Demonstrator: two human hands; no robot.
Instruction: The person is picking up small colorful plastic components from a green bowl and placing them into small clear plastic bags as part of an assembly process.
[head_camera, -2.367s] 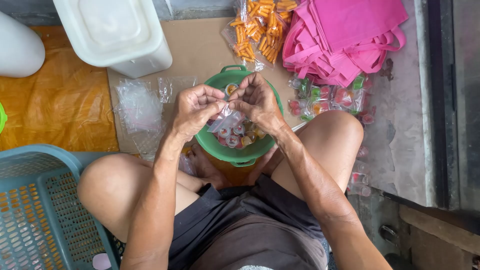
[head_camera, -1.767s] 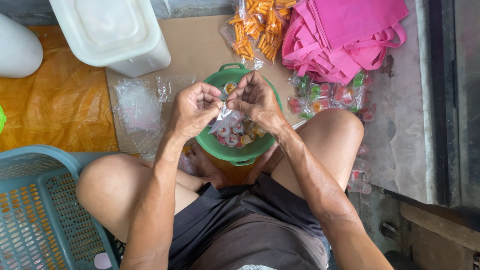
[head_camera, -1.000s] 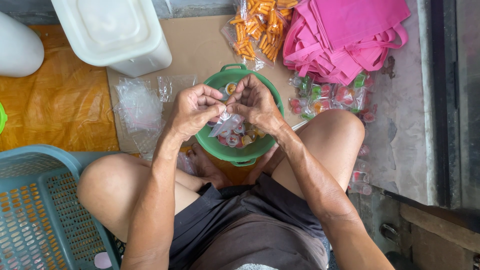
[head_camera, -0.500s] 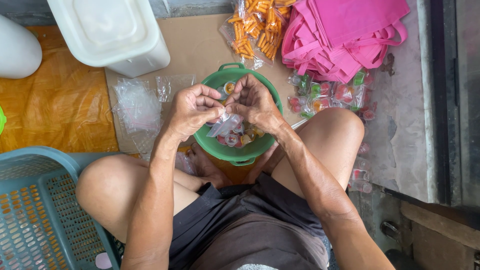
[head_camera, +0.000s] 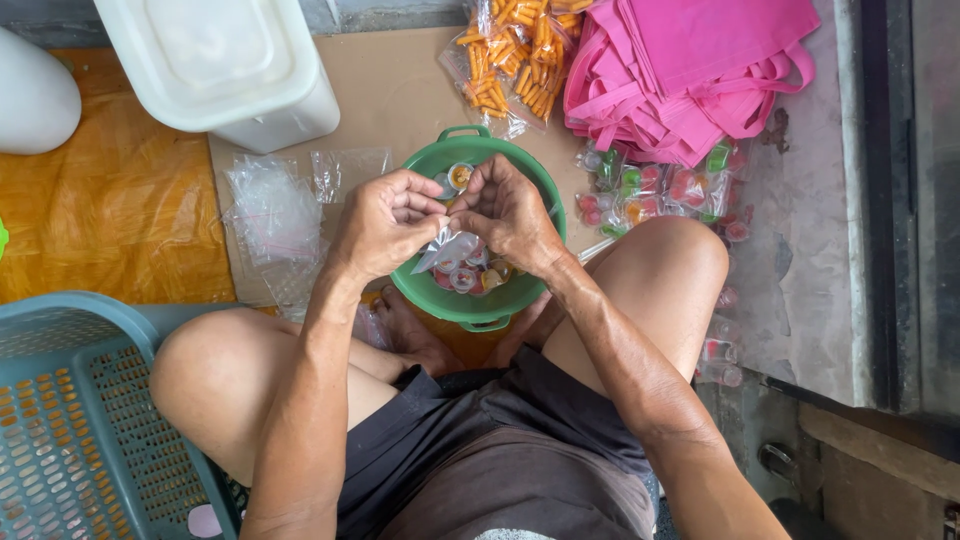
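**A:** Item one, the hands?

**B:** Left hand (head_camera: 385, 222) and right hand (head_camera: 508, 212), both closed in a pinch on the mouth of a small clear plastic bag (head_camera: 447, 248). The fingertips meet over the top edge, seemingly so the opening stays gathered. The bag hangs just above the green basin (head_camera: 545, 190), likely so that anything dropped lands back inside.

**A:** Contents of the basin?

**B:** Small round jelly cups (head_camera: 468, 278), clear with coloured fillings, loose in the bottom. The basin sits on the floor between the person's folded legs, close in, within easy reach of both hands.

**A:** To the left?

**B:** A heap of empty clear bags (head_camera: 272, 205) on a sheet of cardboard (head_camera: 395, 95), near the left hand. Beyond it, a white plastic tub (head_camera: 225, 65) and an orange tarp (head_camera: 110, 215). A grey-blue slotted crate (head_camera: 75, 420) stands beside the left knee.

**A:** To the right?

**B:** Filled packets of jelly cups (head_camera: 650, 190) lying just past the right knee, apart from the empties. Behind them, a pile of pink cloth bags (head_camera: 690, 70) and a bag of orange snack sticks (head_camera: 515, 50).
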